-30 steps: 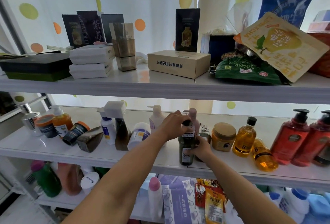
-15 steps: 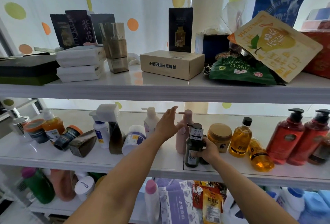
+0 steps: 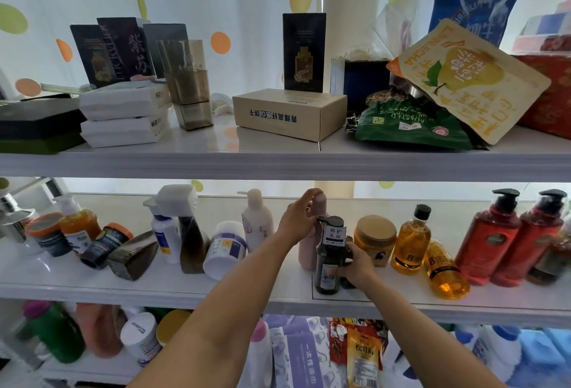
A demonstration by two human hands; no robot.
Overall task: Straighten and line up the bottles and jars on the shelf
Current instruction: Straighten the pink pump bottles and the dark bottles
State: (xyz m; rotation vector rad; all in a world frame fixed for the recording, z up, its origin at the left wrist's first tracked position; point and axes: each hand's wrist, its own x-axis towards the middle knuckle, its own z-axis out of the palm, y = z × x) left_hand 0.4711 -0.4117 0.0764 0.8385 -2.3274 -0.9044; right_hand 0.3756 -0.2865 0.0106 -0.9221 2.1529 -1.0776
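Gripping the dark bottle (image 3: 329,261) with my right hand (image 3: 357,262) so it stands upright on the middle shelf (image 3: 154,290), I curl my left hand (image 3: 299,217) around the top of the pink bottle (image 3: 306,253) behind, to align both

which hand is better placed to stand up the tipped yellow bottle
Likely right: the right hand, on the dark bottle, is nearest the tipped yellow bottle; the left hand grips the pink bottle farther.

A cardboard box (image 3: 289,114) sits between stacked white packs (image 3: 123,115) and a green pouch (image 3: 408,128).
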